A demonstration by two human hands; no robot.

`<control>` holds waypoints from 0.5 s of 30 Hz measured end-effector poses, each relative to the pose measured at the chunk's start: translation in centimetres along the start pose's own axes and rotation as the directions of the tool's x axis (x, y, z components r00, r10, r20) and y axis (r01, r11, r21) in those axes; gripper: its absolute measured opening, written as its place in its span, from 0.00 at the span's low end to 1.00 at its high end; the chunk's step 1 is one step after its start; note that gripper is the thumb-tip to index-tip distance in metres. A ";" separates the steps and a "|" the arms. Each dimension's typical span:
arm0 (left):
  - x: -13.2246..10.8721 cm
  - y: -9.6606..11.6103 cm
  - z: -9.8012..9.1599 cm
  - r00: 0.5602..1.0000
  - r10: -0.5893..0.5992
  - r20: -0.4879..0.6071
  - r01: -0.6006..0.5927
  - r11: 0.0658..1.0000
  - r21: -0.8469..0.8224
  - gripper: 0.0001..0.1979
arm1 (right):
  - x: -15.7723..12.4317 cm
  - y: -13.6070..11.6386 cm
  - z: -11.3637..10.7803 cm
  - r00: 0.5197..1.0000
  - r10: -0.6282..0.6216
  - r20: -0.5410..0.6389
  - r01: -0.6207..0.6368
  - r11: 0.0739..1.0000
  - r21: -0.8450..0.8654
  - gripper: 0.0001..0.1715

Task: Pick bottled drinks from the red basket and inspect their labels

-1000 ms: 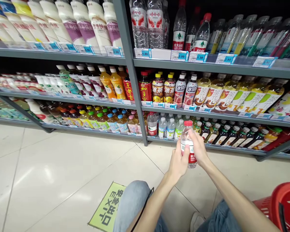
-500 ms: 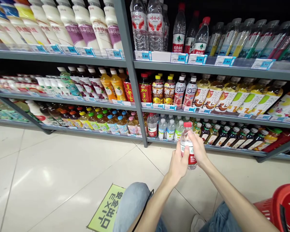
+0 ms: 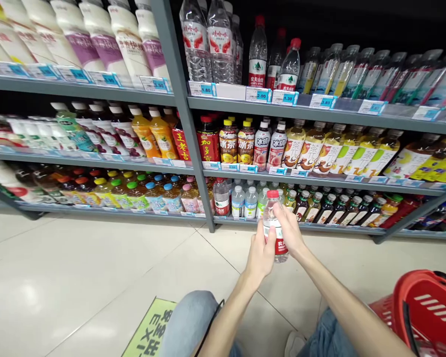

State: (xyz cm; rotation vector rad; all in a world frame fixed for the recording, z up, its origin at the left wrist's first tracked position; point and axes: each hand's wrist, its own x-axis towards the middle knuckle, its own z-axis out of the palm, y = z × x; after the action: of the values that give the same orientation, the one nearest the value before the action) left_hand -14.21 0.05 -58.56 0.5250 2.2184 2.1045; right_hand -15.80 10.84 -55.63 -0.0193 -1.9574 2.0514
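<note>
A clear water bottle (image 3: 281, 246) with a red cap and a red and white label is held nearly upright in front of the lowest shelf. My left hand (image 3: 260, 253) is closed around its left side, thumb across the label. On the right, my right hand (image 3: 288, 228) grips the upper body just below the cap. Both hands cover parts of the label and sides. Behind the bottle, small drink bottles (image 3: 250, 202) stand in a row on the bottom shelf; a similar red-capped bottle (image 3: 222, 198) is at that row's left end.
A red shopping basket (image 3: 397, 307) with black handles stands at the lower right, some clear items inside. Grey shelving (image 3: 189, 129) full of bottled drinks spans the view. A green exit sign (image 3: 148, 329) lies on the tiled floor (image 3: 96, 277) beside my left knee (image 3: 191, 317).
The view has turned to the right, so the shelves and hands sit further left and more of the basket shows. Both hands keep the same hold on the water bottle.
</note>
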 end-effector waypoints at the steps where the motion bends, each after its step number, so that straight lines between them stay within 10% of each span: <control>1: 0.0 0.0 0.0 1.000 -0.005 -0.002 0.005 1.000 0.004 0.29 | 0.0 0.0 0.0 1.000 0.002 0.001 -0.002 1.000 0.002 0.25; 15: 0.0 -0.3 0.1 1.000 -0.018 0.012 0.018 0.999 -0.029 0.29 | 0.0 0.0 0.0 1.000 0.019 -0.007 -0.019 1.000 0.019 0.24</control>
State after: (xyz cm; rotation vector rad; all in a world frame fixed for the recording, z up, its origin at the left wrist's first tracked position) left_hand -14.19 0.15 -58.82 0.5123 2.1749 2.1160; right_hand -15.80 10.84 -55.66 -0.0414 -1.9409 2.0785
